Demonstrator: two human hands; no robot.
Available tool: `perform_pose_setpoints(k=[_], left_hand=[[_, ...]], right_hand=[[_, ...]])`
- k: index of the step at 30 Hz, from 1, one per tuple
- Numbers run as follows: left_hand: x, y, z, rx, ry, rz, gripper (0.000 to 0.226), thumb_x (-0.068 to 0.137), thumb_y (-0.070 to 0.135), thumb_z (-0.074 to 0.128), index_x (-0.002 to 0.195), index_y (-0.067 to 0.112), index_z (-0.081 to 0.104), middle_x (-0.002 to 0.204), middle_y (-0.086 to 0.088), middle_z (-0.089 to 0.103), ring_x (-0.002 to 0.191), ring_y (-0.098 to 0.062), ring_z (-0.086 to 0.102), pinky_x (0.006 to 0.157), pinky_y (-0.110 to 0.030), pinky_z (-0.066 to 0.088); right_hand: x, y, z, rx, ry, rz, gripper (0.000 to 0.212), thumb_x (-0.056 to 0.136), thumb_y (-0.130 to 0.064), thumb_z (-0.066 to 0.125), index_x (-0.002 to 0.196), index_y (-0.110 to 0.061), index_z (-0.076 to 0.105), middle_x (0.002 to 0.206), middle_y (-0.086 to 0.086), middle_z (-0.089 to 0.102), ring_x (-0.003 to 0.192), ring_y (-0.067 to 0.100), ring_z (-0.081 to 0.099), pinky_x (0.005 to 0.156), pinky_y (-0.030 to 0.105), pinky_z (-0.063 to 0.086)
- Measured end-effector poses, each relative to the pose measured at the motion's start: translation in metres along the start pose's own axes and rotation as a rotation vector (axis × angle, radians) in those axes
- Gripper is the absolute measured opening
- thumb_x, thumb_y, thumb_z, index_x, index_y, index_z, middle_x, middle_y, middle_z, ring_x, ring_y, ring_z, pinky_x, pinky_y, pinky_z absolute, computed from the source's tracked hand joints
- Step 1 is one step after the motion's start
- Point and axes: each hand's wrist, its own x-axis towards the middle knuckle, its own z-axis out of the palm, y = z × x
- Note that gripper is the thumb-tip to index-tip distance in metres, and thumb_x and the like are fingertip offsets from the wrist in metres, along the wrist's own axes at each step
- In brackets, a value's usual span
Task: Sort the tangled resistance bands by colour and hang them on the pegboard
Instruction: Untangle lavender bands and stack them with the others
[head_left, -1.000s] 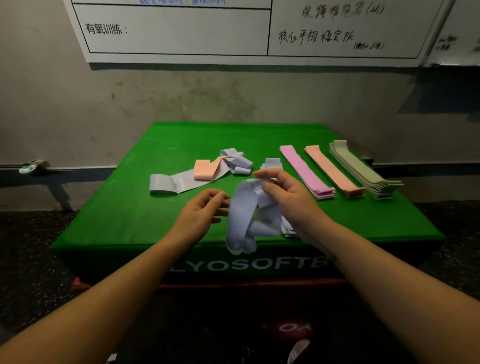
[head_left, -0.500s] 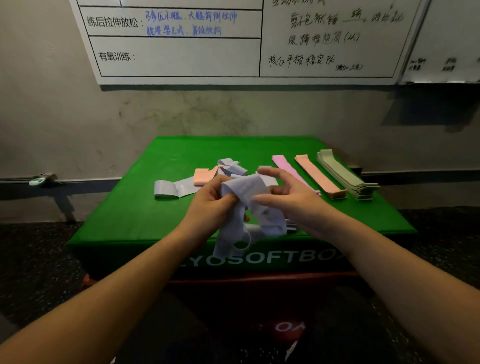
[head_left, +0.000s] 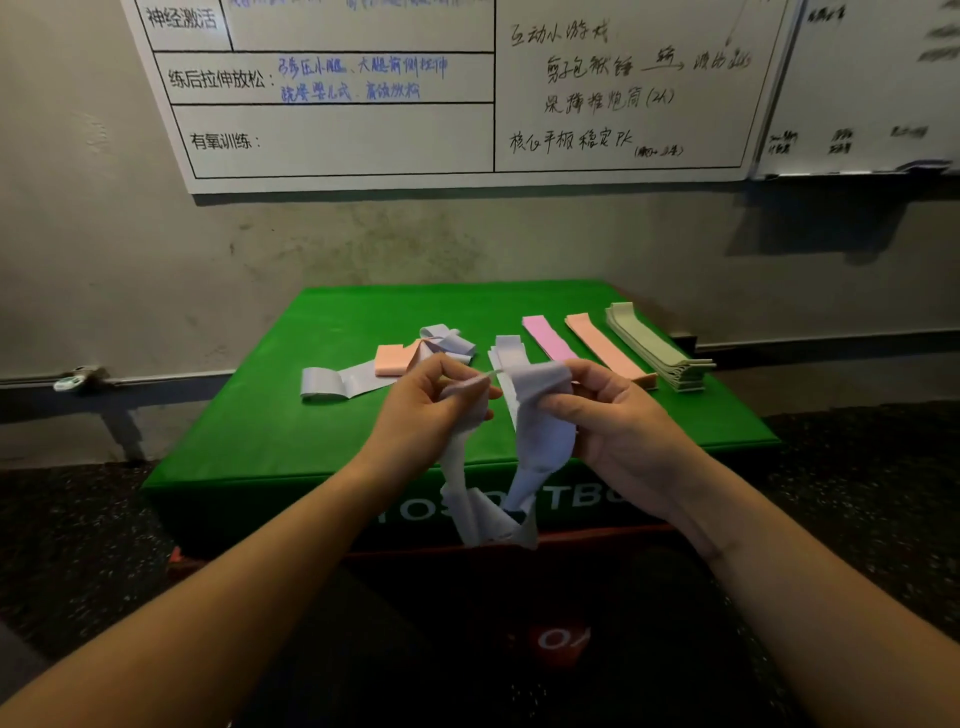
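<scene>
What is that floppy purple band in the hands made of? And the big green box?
The lilac band looks like thin, matte stretchy rubber, maybe latex: it droops and twists limply from both hands' grip, left hand and right hand. The green box seems to be foam under smooth, slightly shiny vinyl; its printed letters appear to spell "SOFTBOX", though partly hidden.

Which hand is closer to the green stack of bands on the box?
Right. The right hand holds the lavender band just left of the green stack; the left hand pinches the same band farther left, beyond the right hand.
</scene>
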Motion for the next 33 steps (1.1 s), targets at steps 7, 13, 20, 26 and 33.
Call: perform_pose_setpoints(k=[7, 13, 20, 26, 33], left_hand=[[-0.016, -0.020, 0.025, 0.065, -0.060, -0.059, 0.008, 0.097, 0.021, 0.058, 0.104, 0.023, 0.062, 0.096, 0.007, 0.073, 0.091, -0.004, 0.070, 0.073, -0.016, 0.052], [-0.026, -0.015, 0.047, 0.074, -0.115, -0.147, 0.020, 0.104, 0.020, 0.047, 0.099, 0.019, 0.067, 0.097, -0.003, 0.072, 0.087, -0.001, 0.065, 0.079, -0.018, 0.050], [-0.033, -0.013, 0.059, 0.008, -0.157, -0.239, 0.052, 0.095, 0.056, 0.046, 0.090, 0.006, 0.061, 0.080, -0.014, 0.066, 0.069, -0.018, 0.059, 0.060, -0.027, 0.047], [-0.027, -0.012, 0.057, -0.248, 0.018, -0.422, 0.031, 0.106, 0.030, 0.041, 0.116, 0.008, 0.061, 0.101, -0.009, 0.075, 0.093, -0.019, 0.072, 0.079, -0.032, 0.059], [-0.022, -0.009, 0.051, -0.684, 0.241, -0.497, 0.029, 0.108, 0.027, 0.033, 0.109, 0.009, 0.055, 0.112, -0.019, 0.069, 0.101, -0.032, 0.067, 0.087, -0.048, 0.054]], right_hand=[[0.000, -0.012, -0.004, -0.033, 0.163, -0.026, 0.012, 0.073, -0.015, 0.070, 0.084, -0.013, 0.075, 0.086, 0.004, 0.072, 0.078, 0.015, 0.065, 0.070, 0.034, 0.050], [0.008, -0.010, -0.006, -0.019, 0.172, -0.009, 0.024, 0.088, 0.000, 0.059, 0.107, -0.011, 0.068, 0.101, 0.007, 0.073, 0.093, 0.020, 0.065, 0.079, 0.033, 0.052], [0.011, -0.009, 0.004, -0.311, 0.145, -0.055, 0.023, 0.093, -0.001, 0.061, 0.108, -0.016, 0.054, 0.083, 0.000, 0.075, 0.066, 0.008, 0.066, 0.057, 0.019, 0.049], [0.002, 0.012, 0.002, -0.427, 0.374, -0.112, 0.045, 0.084, -0.024, 0.076, 0.121, -0.022, 0.051, 0.112, 0.003, 0.061, 0.087, 0.010, 0.067, 0.065, 0.025, 0.057], [-0.027, 0.065, -0.020, -0.636, 0.292, 0.106, 0.032, 0.079, -0.022, 0.082, 0.105, -0.018, 0.064, 0.099, -0.003, 0.069, 0.090, 0.009, 0.064, 0.072, 0.012, 0.049]])
